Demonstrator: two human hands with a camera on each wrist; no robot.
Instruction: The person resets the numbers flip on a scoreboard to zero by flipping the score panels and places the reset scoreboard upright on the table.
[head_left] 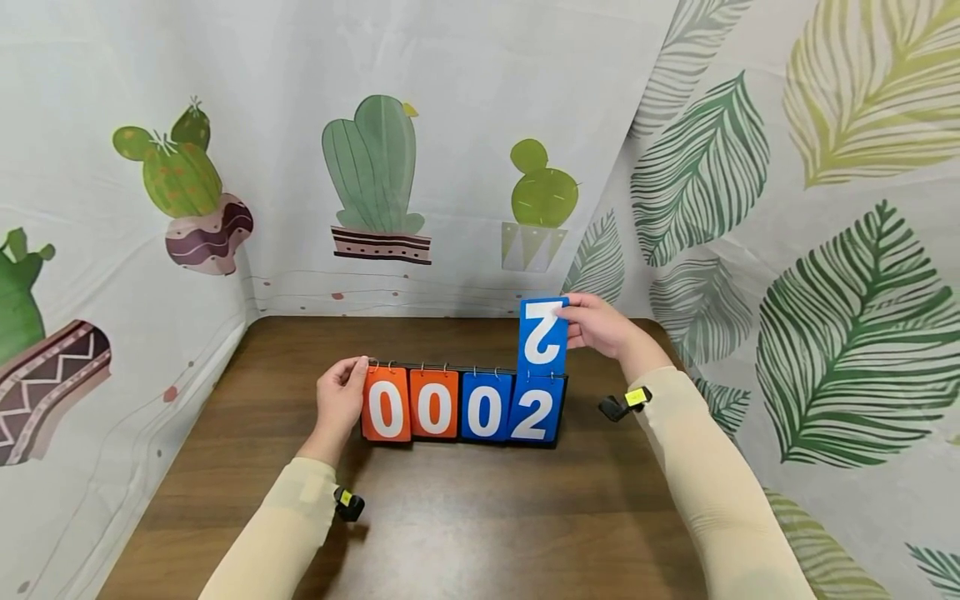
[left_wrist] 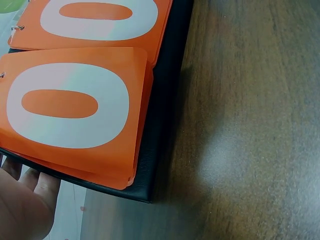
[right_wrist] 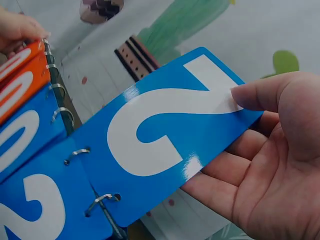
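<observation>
A flip scoreboard (head_left: 460,406) stands on the table, showing two orange 0 cards, then a blue 0 and a blue 2. My left hand (head_left: 341,396) grips its upper left corner, thumb in front and fingers behind the black backing (left_wrist: 156,150). Raised above the rings at the right end is a blue card (head_left: 542,337) with an upside-down white 2. My right hand (head_left: 596,325) pinches that card's upper right corner, the thumb lying on the 2 and the fingers behind. Metal rings (right_wrist: 97,202) join it to the lower blue 2 card (right_wrist: 45,205).
The brown wooden table (head_left: 480,517) extends in front of the scoreboard. A cloth printed with cacti (head_left: 375,175) hangs behind, and a leaf-patterned cloth (head_left: 847,350) hangs on the right. Each wrist wears a small black camera (head_left: 349,505).
</observation>
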